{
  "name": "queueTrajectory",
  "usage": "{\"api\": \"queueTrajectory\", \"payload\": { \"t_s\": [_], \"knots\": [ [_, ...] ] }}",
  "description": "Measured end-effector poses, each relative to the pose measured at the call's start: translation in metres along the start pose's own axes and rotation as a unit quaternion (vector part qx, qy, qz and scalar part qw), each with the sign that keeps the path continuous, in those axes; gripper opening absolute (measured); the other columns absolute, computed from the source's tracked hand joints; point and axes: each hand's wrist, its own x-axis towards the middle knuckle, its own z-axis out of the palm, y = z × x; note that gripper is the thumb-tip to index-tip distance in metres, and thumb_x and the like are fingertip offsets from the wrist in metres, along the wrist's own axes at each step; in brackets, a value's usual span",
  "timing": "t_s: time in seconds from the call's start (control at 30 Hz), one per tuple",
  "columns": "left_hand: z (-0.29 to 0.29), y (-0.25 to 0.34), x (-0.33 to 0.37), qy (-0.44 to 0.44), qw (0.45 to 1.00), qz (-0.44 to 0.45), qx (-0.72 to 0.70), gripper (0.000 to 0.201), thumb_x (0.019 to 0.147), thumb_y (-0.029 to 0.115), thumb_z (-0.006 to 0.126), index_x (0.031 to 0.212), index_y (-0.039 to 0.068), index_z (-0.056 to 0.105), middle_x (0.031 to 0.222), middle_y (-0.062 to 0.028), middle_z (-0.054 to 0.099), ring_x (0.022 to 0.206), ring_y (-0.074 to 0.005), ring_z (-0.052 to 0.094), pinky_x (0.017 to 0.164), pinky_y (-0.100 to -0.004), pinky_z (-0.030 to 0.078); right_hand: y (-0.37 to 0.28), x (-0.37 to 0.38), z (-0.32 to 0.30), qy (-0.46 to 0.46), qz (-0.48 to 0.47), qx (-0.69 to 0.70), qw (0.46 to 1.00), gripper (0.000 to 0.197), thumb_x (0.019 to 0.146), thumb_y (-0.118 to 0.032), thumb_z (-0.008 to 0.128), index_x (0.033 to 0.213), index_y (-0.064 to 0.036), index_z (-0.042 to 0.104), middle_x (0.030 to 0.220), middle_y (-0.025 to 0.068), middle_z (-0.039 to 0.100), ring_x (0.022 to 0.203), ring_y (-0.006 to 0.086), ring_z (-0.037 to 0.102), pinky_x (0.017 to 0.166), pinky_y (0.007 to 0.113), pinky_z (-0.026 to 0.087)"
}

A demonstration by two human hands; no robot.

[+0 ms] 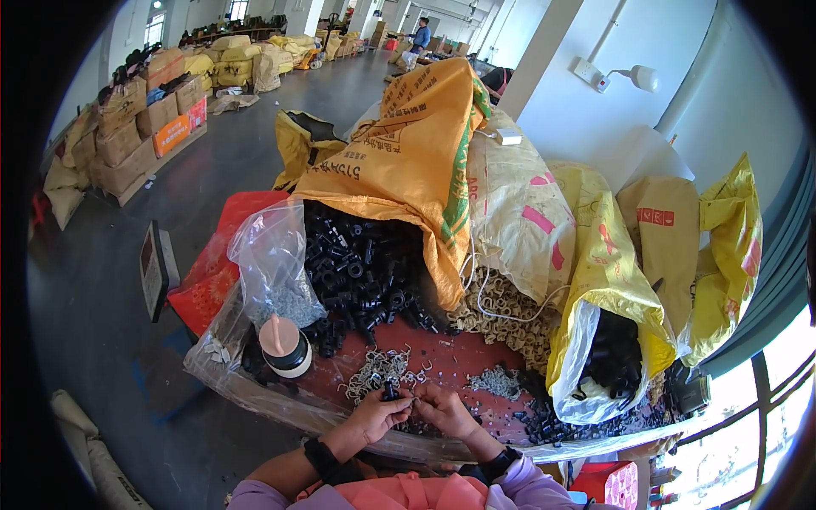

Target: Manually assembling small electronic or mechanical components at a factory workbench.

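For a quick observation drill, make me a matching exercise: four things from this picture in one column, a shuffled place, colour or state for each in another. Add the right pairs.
1. Orange sack
2. Clear plastic bag
3. Lidded container
4. Left hand

A. Pink on top
B. Holding a small black part
C. Open over a heap of black parts
D. Containing small grey pieces

Pairs: 1-C; 2-D; 3-A; 4-B

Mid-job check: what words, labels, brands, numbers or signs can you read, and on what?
Wording not copied, only located:
Orange sack: large dark characters and digits, readable.
Pale sack: red letters, partly readable.
Tan sack: red printed panel, too small.
Stacked cartons: orange and red panels, too small.
Black part by the fingers: too small to tell.
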Motion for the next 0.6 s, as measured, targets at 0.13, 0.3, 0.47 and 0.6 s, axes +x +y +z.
{"api": "queueTrajectory", "payload": {
  "t_s": [0.13, 0.3, 0.47, 0.6],
  "knots": [
    [0.006, -0.001, -0.001, 0.026, 0.998, 0.046, 0.025, 0.008, 0.075, 0.003, 0.055, 0.082, 0.004, 0.054, 0.074, -0.0044, 0.057, 0.062, -0.0123, 0.055, 0.054, -0.0206, 0.046, 0.0, -0.003, 0.006, 0.046, -0.012, -0.047, 0.998, 0.015, 0.078, -0.011, 0.052, 0.088, 0.0, 0.048, 0.066, 0.0055, 0.056, 0.059, 0.0093, 0.053, 0.05, 0.023, 0.042],
    [0.006, -0.001, -0.003, 0.03, 0.997, 0.062, 0.018, 0.008, 0.075, 0.002, 0.055, 0.083, 0.004, 0.054, 0.075, -0.004, 0.057, 0.062, -0.0115, 0.055, 0.055, -0.0199, 0.046, -0.011, -0.003, 0.016, 0.081, 0.01, 0.003, 0.997, 0.013, 0.08, -0.012, 0.05, 0.085, -0.0006, 0.048, 0.064, 0.0036, 0.054, 0.055, 0.0079, 0.05, 0.048, 0.021, 0.04],
    [0.005, -0.001, -0.003, 0.022, 0.998, 0.057, 0.026, 0.009, 0.075, 0.002, 0.055, 0.083, 0.003, 0.055, 0.075, -0.0037, 0.057, 0.063, -0.0111, 0.056, 0.057, -0.0195, 0.047, -0.006, -0.002, 0.02, 0.078, 0.08, 0.263, 0.958, 0.01, 0.082, -0.013, 0.048, 0.079, -0.0029, 0.047, 0.062, 0.0005, 0.049, 0.049, 0.0056, 0.041, 0.043, 0.018, 0.032],
    [0.004, -0.001, -0.002, 0.016, 0.998, 0.058, 0.03, 0.009, 0.074, 0.002, 0.055, 0.083, 0.003, 0.055, 0.075, -0.0037, 0.057, 0.063, -0.011, 0.056, 0.056, -0.0195, 0.047, -0.006, -0.002, 0.021, 0.066, 0.137, 0.364, 0.919, 0.011, 0.083, -0.014, 0.047, 0.078, -0.0045, 0.047, 0.061, -0.0008, 0.046, 0.045, 0.0051, 0.035, 0.042, 0.017, 0.028]
  ]
}}
